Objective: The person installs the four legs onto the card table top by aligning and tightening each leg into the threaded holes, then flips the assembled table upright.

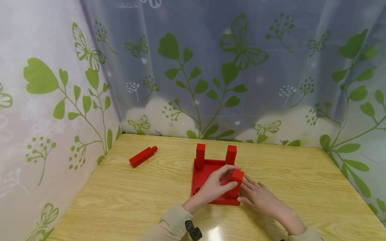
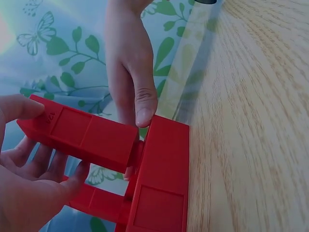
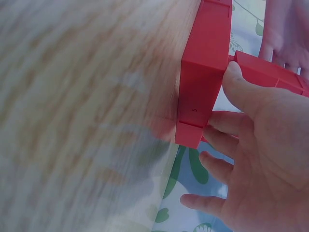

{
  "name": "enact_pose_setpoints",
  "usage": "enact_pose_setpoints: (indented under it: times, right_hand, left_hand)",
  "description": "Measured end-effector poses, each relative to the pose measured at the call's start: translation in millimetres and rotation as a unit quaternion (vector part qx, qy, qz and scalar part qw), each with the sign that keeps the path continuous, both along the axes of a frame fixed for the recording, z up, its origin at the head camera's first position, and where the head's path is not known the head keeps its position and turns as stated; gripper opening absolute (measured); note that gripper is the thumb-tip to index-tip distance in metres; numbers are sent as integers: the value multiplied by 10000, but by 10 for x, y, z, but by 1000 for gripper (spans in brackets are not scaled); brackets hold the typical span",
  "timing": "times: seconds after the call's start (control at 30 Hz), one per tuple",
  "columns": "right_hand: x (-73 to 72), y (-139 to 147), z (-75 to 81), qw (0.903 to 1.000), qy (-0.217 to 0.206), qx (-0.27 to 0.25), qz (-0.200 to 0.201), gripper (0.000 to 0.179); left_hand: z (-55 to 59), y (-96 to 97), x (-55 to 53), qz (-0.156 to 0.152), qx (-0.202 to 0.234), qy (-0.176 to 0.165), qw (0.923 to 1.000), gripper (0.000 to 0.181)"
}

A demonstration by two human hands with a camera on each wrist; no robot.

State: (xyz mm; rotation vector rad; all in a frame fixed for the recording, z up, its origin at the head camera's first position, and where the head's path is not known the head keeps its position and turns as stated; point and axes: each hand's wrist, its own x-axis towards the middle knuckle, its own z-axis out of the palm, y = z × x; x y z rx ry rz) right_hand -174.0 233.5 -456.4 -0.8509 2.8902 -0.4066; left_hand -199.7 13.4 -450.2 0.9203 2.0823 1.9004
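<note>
A square red tray-like base [image 1: 196, 179] with raised edges lies on the table. Two red posts, one at the back left [image 1: 200, 156] and one at the back right [image 1: 231, 154], stand upright on it. At the front right corner my left hand [image 1: 211, 187] holds a third red post [image 2: 91, 133] between thumb and fingers. In the left wrist view, a short neck shows between this post and the base. My right hand [image 1: 261, 200] touches the base's right side, its thumb at the corner's rim and its fingers loosely extended along the side [image 3: 200, 96].
Another red post [image 1: 142, 157] with a narrow, stepped end lies on its side at the back left. The wooden table [image 1: 126, 204] is bordered by patterned curtains [image 1: 193, 67] at the back and sides. A round hole [image 1: 197, 190] shows at the base's front left corner.
</note>
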Motion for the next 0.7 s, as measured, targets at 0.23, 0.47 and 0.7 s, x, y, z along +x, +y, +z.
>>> enact_pose_setpoints:
  times: [0.23,0.47,0.7]
  right_hand:
    - [-9,9,-23,10000,36,-13,-18,63]
    - [-7,10,-24,10000,53,-28,-28,63]
    - [-3,12,-20,10000,8,-68,-31,65]
  left_hand:
    - [-7,49,58,577,-211,404,9973,52]
    - [-16,118,113,1459,-542,824,9844,54]
    - [-5,123,119,1339,-257,684,9883,48]
